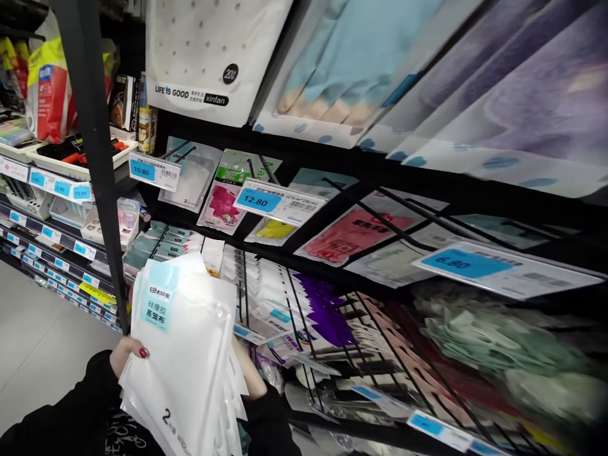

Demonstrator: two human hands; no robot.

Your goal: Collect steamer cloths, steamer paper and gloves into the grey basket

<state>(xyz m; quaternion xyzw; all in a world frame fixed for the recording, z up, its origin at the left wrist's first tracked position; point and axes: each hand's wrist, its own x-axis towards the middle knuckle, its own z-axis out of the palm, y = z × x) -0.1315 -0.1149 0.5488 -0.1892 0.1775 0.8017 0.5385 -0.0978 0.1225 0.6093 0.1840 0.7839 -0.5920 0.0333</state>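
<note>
A stack of white packs of steamer cloth (183,361) is held upright and slightly tilted in front of my body. The front pack has a pale blue label at its top left and a "2" near the bottom. My left hand (127,354) is closed on the stack's left edge, its red-nailed thumb on the front and its other fingers hidden behind. On the opposite side my right hand (247,370) holds the stack from behind, with its fingers out of sight. The packs fan out along their lower right edge.
Flat packs hang on black hooks ahead, including a pink glove pack (349,234) behind price tags (280,201). Purple packs (323,310) crowd the lower hooks. A dark upright post (92,126) stands left, beside shelves with a white tray (80,164). Large bags (209,63) hang above.
</note>
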